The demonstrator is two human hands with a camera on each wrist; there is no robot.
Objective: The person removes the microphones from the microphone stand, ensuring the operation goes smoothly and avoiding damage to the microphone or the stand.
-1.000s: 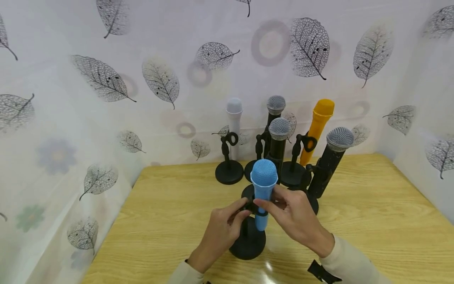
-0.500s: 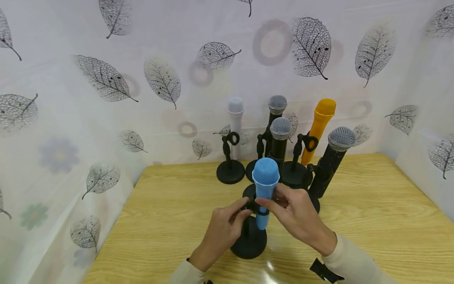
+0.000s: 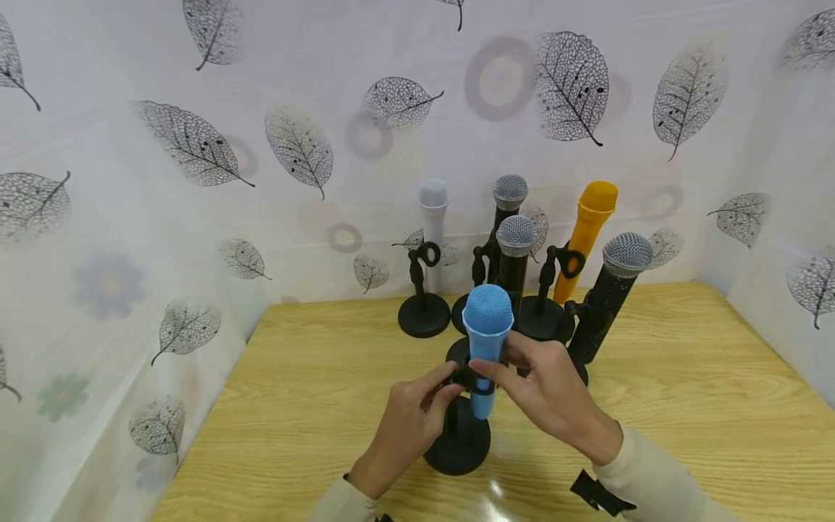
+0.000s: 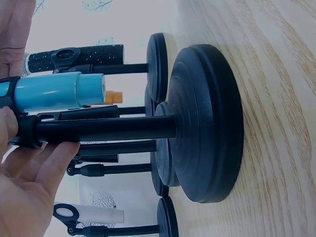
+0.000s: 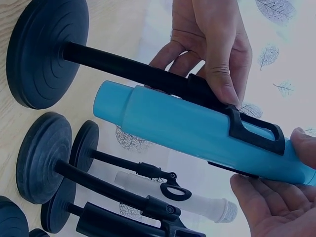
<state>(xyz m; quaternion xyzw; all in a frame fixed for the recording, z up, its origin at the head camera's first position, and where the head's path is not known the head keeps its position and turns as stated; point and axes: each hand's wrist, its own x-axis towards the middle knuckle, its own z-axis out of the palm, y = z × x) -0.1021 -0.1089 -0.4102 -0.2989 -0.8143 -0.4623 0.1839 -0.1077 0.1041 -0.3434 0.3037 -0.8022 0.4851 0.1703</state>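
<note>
A light blue microphone [image 3: 488, 312] sits in the black clip of a small stand [image 3: 457, 442], its mesh head up and its tail hanging below the clip. With thumb and fingers, my left hand [image 3: 407, 420] grips the stand's neck just beneath the clip. My right hand [image 3: 554, 395] holds the microphone's body, thumb on the near side; most of its other fingers are hidden in the head view. In the right wrist view, the clip [image 5: 256, 133] wraps around the blue body, and the right fingers [image 5: 266, 197] touch it near the head end.
Behind stand several microphones on or beside black stands: a white one [image 3: 433, 210], an orange one [image 3: 590, 225], and black ones with silver heads, one leaning at the right [image 3: 609, 290]. The wooden table [image 3: 313, 377] meets a leaf-patterned curtain [image 3: 391, 43] at the back.
The blue microphone has shifted slightly upward in the clip, and the right hand has moved slightly with it. The left hand keeps its hold on the stand.
</note>
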